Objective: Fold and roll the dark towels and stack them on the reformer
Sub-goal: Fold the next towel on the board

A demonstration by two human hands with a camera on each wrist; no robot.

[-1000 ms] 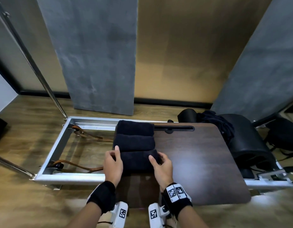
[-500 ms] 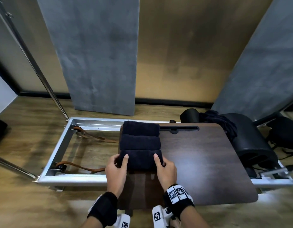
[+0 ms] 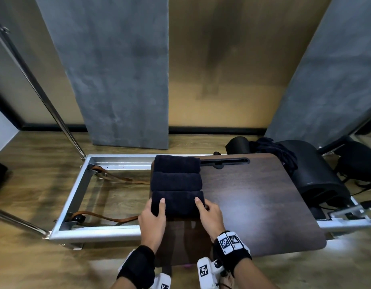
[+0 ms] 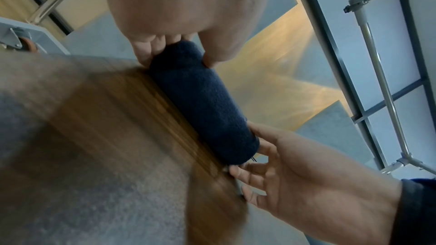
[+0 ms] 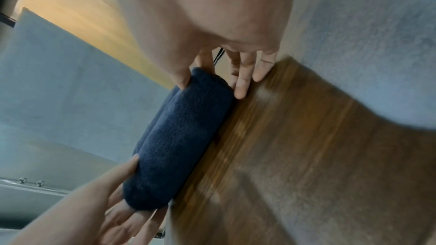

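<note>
Lying crosswise on the dark wood-grain counter (image 3: 253, 197) of the reformer, touching two other rolls, the nearest dark rolled terry towel (image 3: 177, 202) is clamped at either end by left hand (image 3: 153, 219) and right hand (image 3: 210, 217), equally near.

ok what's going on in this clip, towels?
A person is lining up rolled dark towels on the wooden board of the reformer. Two rolls, the far roll and the middle roll, already lie side by side. The nearest roll sits against them, with the left hand gripping its left end and the right hand holding its right end. More dark cloth lies heaped at the far right, not yet rolled.
</note>
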